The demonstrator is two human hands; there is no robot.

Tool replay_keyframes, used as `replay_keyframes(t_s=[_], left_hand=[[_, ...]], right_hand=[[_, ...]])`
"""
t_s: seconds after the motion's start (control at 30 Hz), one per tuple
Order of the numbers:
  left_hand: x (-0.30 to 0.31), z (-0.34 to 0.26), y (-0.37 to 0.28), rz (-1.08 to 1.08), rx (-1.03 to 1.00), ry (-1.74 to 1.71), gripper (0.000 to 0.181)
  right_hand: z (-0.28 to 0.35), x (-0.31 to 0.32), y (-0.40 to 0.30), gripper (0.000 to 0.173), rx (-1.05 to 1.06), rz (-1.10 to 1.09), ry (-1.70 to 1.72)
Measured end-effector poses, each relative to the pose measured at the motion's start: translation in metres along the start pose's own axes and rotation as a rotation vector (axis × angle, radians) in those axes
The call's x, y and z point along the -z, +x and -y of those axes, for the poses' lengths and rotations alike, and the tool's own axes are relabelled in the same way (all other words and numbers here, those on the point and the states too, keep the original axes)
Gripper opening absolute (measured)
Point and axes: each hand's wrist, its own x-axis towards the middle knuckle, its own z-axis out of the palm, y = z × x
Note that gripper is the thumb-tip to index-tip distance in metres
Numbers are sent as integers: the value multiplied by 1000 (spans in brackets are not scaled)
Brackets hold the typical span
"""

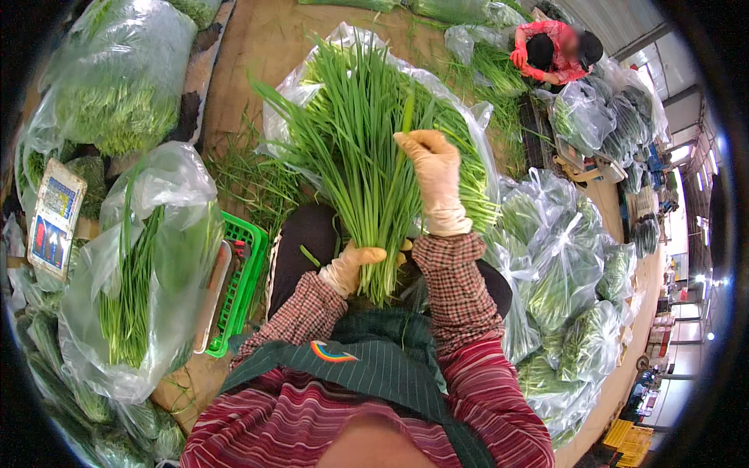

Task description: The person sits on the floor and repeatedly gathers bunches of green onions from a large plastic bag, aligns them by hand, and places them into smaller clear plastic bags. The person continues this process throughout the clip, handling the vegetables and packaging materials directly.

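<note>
My left hand (349, 268), in a pale thin glove, is closed around the lower stalks of a bunch of garlic chives (368, 187). The bunch stands over my lap, its leaf tips fanned out away from me. My right hand (434, 175), gloved the same way, pinches a lighter yellow-green leaf (408, 111) between thumb and forefinger at the bunch's right side. Behind the bunch, more chives (477, 193) lie heaped on an opened clear plastic bag (484, 114). The fingertips of my left hand are partly hidden by the stalks.
Left of my knee sits a green plastic basket (257, 240), beside a clear bag of chives (146, 292). Filled bags (562, 275) are piled on my right. Loose leaves (251, 181) litter the floor. A person (556, 52) in red gloves crouches at the far right.
</note>
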Motion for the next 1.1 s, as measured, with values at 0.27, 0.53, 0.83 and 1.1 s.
replay_keyframes(t_s=[0.27,0.53,0.83,1.1], left_hand=[[-8,3,0,-94,67,-58,51],[-23,13,0,0,74,-323,57],[-30,26,6,-150,91,-199,51],[-16,46,23,-225,67,-74,47]], right_hand=[[134,68,0,14,310,48,692],[106,102,-39,18,111,306,1314],[174,100,-27,11,651,65,-371],[303,61,35,14,412,104,-59]])
